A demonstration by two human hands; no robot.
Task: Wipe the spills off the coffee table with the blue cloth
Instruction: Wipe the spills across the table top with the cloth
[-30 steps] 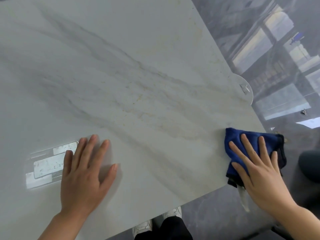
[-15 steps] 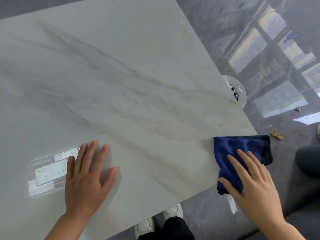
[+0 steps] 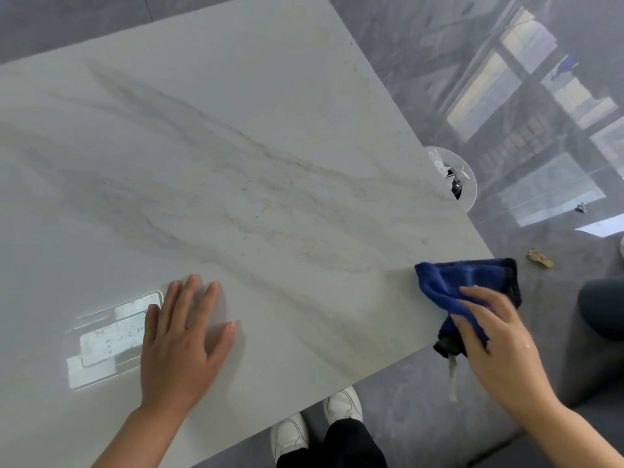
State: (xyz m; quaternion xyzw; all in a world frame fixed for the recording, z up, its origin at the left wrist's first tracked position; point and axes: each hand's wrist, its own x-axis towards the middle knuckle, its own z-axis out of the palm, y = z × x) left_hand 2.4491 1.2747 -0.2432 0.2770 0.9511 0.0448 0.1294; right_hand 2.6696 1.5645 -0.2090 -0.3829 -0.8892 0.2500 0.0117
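Window glare (image 3: 111, 339): bright patch of reflected panes on the tabletop at the left, partly covered by the left hand's little-finger side
Left hand (image 3: 184, 342): palm down on the marble, fingers straight and spread, holding nothing
Coffee table (image 3: 236, 163): pale marble top with grey and yellowish veins running diagonally; faint yellowish flecks near the middle, though whether they are spills or veining is hard to tell
Shoes (image 3: 314, 423): white pair on the floor just below the table's near edge, with dark trousers above them
Round clear disc (image 3: 467, 179): pokes out from under the table's right edge, something dark and white showing through it
Blue cloth (image 3: 462, 282): bunched at the table's near right corner, one part lying on the marble, the rest folding over the edge; deep blue terry with a darker border, a pale tag or thread dangling below
Right hand (image 3: 496, 336): fingers curled over the cloth, thumb under the bunched part, gripping it at the corner of the table
Floor (image 3: 439, 79): glossy grey, mirroring a window frame
Scrap (image 3: 540, 257): small tan piece lying on the floor right of the table corner, apart from the cloth
Dark rounded thing (image 3: 604, 309): at the right edge, cut off by the frame, cannot tell what it is
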